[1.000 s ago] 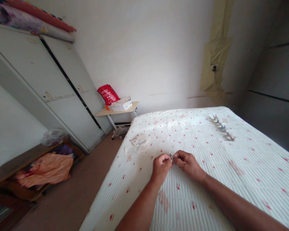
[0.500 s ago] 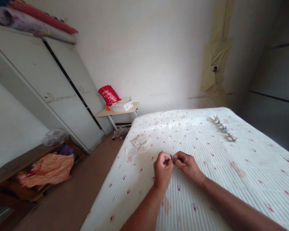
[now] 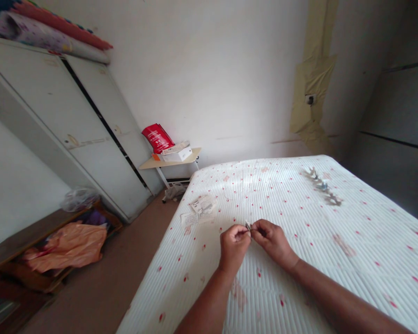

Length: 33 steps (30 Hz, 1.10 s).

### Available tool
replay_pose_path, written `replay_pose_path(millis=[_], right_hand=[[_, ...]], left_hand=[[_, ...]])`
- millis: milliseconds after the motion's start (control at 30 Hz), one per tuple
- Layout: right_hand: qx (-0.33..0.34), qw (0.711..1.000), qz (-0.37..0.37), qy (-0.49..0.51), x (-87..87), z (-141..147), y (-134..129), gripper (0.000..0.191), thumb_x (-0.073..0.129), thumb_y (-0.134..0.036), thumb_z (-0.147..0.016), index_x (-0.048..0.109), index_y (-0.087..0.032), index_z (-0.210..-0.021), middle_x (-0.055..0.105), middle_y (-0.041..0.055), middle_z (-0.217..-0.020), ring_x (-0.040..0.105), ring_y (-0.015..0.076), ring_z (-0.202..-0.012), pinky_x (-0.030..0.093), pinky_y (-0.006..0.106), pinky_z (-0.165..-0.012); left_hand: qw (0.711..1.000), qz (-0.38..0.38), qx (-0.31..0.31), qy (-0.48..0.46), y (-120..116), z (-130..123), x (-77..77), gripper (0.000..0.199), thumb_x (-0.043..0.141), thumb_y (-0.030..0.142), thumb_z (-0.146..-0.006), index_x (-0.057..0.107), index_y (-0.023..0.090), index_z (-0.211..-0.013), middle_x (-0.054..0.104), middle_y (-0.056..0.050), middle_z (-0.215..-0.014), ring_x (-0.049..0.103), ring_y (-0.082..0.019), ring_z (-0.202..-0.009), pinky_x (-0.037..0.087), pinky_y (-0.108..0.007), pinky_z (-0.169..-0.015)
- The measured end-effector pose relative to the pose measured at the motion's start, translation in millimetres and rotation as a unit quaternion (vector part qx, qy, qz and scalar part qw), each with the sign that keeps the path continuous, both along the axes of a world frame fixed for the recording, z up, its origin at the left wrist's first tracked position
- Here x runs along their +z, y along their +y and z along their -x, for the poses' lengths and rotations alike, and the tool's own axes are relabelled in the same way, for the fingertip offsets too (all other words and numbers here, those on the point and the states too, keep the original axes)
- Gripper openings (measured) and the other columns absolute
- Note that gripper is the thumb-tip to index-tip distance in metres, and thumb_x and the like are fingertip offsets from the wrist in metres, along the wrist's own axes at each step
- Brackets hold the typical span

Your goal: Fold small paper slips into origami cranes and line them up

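Observation:
Over the middle of the bed, my left hand (image 3: 234, 247) and my right hand (image 3: 272, 240) meet fingertip to fingertip. Both pinch a small folded piece of paper (image 3: 248, 225), its pale and dark tip poking up between the fingers. Most of that piece is hidden by the fingers. Loose printed paper scraps (image 3: 202, 209) lie on the bedspread (image 3: 264, 190) beyond my left hand. Farther off to the right is a row of small folded paper figures (image 3: 323, 186), several of them, resembling origami cranes.
A small table (image 3: 181, 160) by the wall carries a red bag (image 3: 158, 138) and a white box (image 3: 177, 153). At left stand a grey cabinet (image 3: 87, 116) and an open wooden drawer unit with an orange cloth or bag (image 3: 68, 246). A wall socket (image 3: 310, 99) shows at right.
My left hand has turned slightly, its knuckles lower and farther left. More of the folded paper's tip shows above the fingers. My right hand has barely moved.

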State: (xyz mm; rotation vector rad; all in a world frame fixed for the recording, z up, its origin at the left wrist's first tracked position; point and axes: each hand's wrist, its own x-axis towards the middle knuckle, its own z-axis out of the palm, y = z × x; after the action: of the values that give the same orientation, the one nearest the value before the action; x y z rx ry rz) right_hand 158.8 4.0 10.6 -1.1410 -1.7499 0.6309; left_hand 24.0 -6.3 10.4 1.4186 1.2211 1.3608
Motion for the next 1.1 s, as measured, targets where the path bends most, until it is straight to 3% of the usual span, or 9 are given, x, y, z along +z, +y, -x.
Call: replay_pose_path(millis=[333, 567, 800, 933, 1100], right_hand=[[-0.01, 0.977, -0.163, -0.139, 3.8, 1.0, -5.3, 0.023, 0.042, -0.024, -0.087, 0.057, -0.018, -0.071, 0.057, 0.0027, -0.066, 0.056, 0.013, -0.059, 0.043, 0.023, -0.056], [0.027, 0.977, -0.187, -0.095, 6.3, -0.2, -11.6, 0.021, 0.041, -0.019, -0.088, 0.062, -0.019, -0.092, 0.061, 0.0061, -0.079, 0.059, 0.0151, -0.072, 0.048, 0.026, -0.065], [0.075, 0.991, -0.099, 0.05, 1.7, 1.4, -8.9, 0.023, 0.045, -0.014, -0.082, 0.066, -0.021, -0.087, 0.062, 0.0048, -0.078, 0.059, 0.0157, -0.074, 0.048, 0.028, -0.067], [0.074, 0.988, 0.008, 0.137, 1.6, 1.9, -6.9, 0.018, 0.05, -0.02, -0.077, 0.068, -0.021, -0.076, 0.063, 0.0039, -0.076, 0.059, 0.0163, -0.074, 0.047, 0.029, -0.068], [0.076, 0.967, 0.154, 0.188, 2.7, 2.8, -8.0, 0.019, 0.052, -0.024, -0.068, 0.069, -0.018, -0.074, 0.061, 0.0023, -0.073, 0.052, 0.0136, -0.061, 0.041, 0.026, -0.056]], left_hand=[[0.991, 0.077, 0.028, -0.101, -3.3, -8.6, 12.6, 0.009, 0.055, 0.018, -0.063, 0.056, 0.014, -0.056, 0.053, 0.002, -0.047, 0.049, -0.01, -0.044, 0.04, -0.019, -0.045], [0.983, 0.088, -0.022, -0.159, 0.0, -2.6, 7.2, 0.011, 0.058, 0.022, -0.067, 0.059, 0.012, -0.066, 0.058, -0.001, -0.054, 0.057, -0.013, -0.051, 0.044, -0.022, -0.048], [0.989, 0.076, -0.029, -0.124, 0.7, 2.0, 10.3, 0.014, 0.06, 0.025, -0.067, 0.057, 0.012, -0.065, 0.059, -0.001, -0.058, 0.056, -0.013, -0.052, 0.046, -0.023, -0.05], [0.995, 0.058, -0.042, -0.071, 1.6, 6.0, 10.5, 0.016, 0.059, 0.028, -0.069, 0.054, 0.013, -0.066, 0.057, 0.0, -0.059, 0.054, -0.012, -0.053, 0.045, -0.022, -0.051], [0.998, 0.017, -0.058, 0.023, 4.0, 13.8, 4.5, 0.014, 0.051, 0.027, -0.075, 0.049, 0.016, -0.066, 0.052, 0.002, -0.057, 0.049, -0.01, -0.053, 0.038, -0.02, -0.051]])
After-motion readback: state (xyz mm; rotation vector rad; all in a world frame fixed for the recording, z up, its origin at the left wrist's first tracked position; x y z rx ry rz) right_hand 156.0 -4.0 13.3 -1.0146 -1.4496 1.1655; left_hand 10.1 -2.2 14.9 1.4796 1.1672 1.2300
